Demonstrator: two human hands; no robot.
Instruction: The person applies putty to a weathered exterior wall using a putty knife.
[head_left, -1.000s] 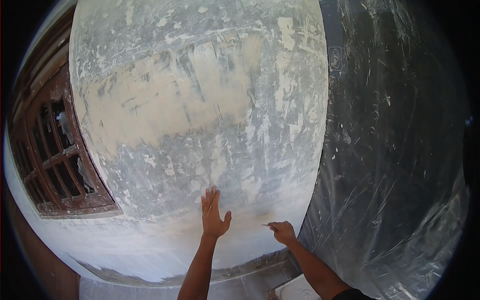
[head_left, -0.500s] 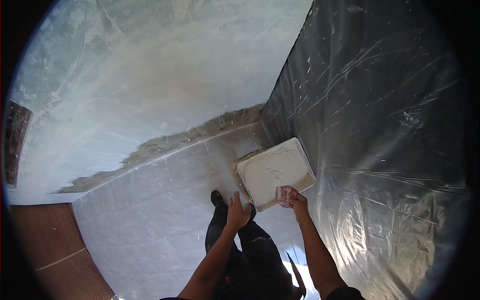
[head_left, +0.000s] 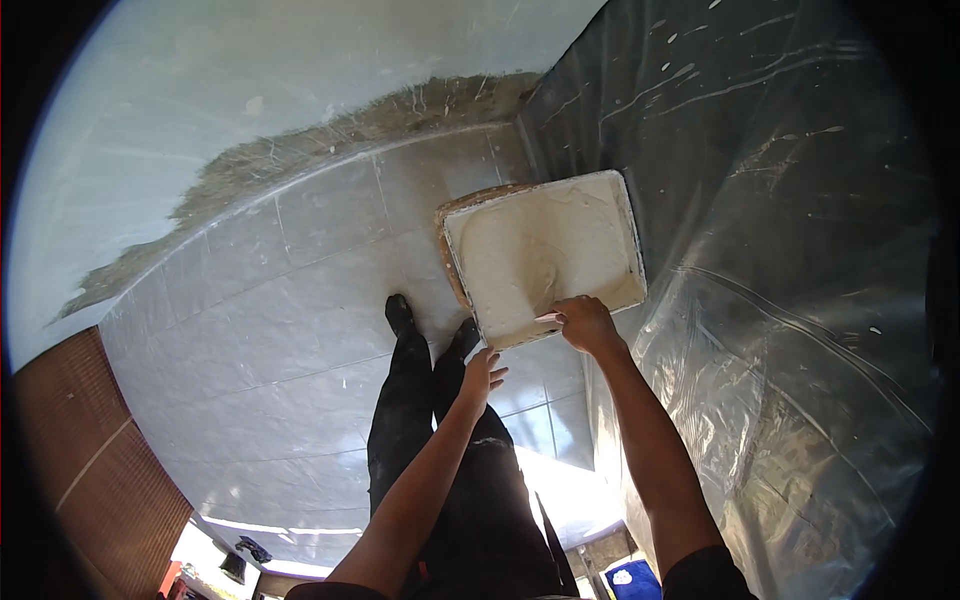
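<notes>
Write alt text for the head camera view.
The right hand dips a small flat tool into a tray of white plaster on the tiled floor. The left hand hovers open above dark trousers; plastic sheeting covers the right.

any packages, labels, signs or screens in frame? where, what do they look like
Blue container: bottom edge, right of the legs; blue with a small white patch, too small to tell whether it is a label.
No signs or screens.
Tray of white paste under the right hand: no label visible.

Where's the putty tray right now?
Head view, upper centre-right: the white tray sits on the tiled floor against the plastic sheeting, with the right hand at its near edge.
</notes>
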